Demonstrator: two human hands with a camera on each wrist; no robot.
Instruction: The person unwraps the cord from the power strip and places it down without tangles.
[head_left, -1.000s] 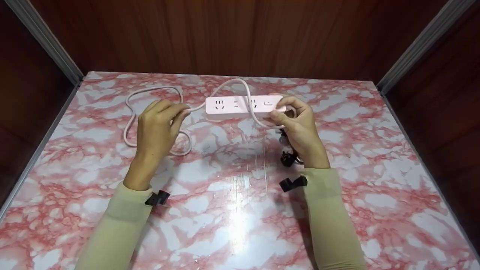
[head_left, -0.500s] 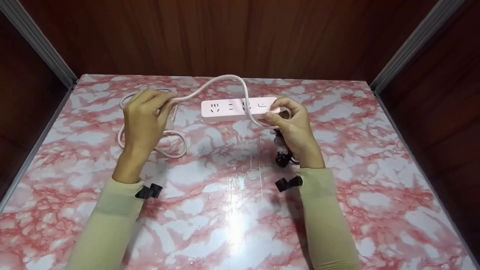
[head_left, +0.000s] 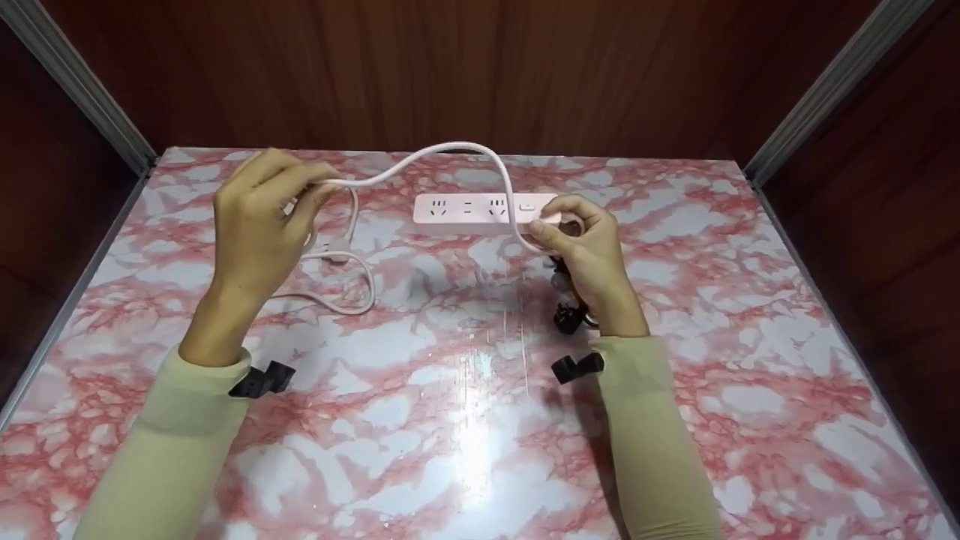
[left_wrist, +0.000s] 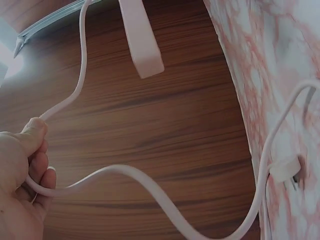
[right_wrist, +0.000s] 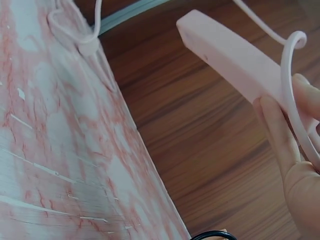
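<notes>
A pink power strip [head_left: 457, 210] with sockets and a switch is held up above the table. My right hand [head_left: 596, 255] grips its right end between thumb and fingers. The strip's pink cord [head_left: 457, 146] curls by that hand, crosses in front of the strip and arches leftward. Off to the left, my left hand [head_left: 259, 210] pinches this cord, and in the left wrist view a further length runs down from the fingers [left_wrist: 35, 130]. The cord's plug [head_left: 337, 247] lies on the table beside a loose loop. In the right wrist view the strip [right_wrist: 235, 55] is tilted.
A black plug [head_left: 568, 319] with dark cable lies below my right hand, partly hidden. The table [head_left: 420, 420] has a red and white marbled top. Dark wooden panels [head_left: 480, 75] close off the back and sides, with metal strips at the corners.
My left hand has moved left and up, drawing the cord into a longer, higher arch. The right hand still holds the power strip and has barely moved.
</notes>
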